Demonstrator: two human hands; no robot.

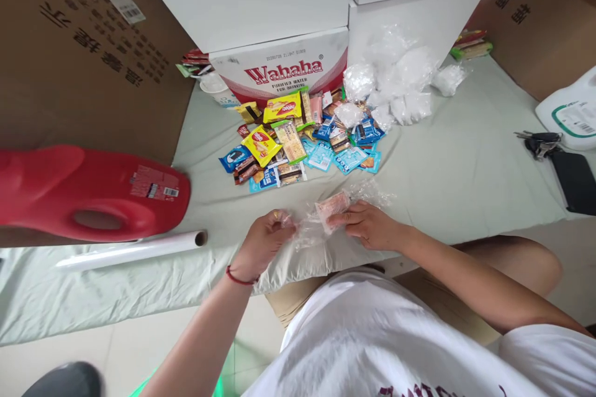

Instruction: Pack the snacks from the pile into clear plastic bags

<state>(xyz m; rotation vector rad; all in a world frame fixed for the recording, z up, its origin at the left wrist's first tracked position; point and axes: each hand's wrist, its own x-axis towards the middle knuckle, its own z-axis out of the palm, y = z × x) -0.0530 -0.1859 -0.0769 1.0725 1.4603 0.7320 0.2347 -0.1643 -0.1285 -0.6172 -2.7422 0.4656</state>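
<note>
My right hand (375, 227) is closed around a small pink snack packet (333, 206) just above the cloth near its front edge. Thin clear plastic film (311, 228) lies around the packet and spreads behind my fingers. To the left, my left hand (265, 242), with a red cord at the wrist, pinches the film's other end. Beyond both hands lies a pile of small wrapped snacks, among them a yellow packet (261, 145), a green-edged cracker packet (289, 141) and a light blue packet (350, 159).
Crumpled clear plastic (403, 77) is heaped behind the pile, against white boxes (279, 65). On the left are a red jug (93, 192) and a roll of film (135, 251). Keys (542, 146), a black phone (575, 180) and a white jug (572, 111) sit right.
</note>
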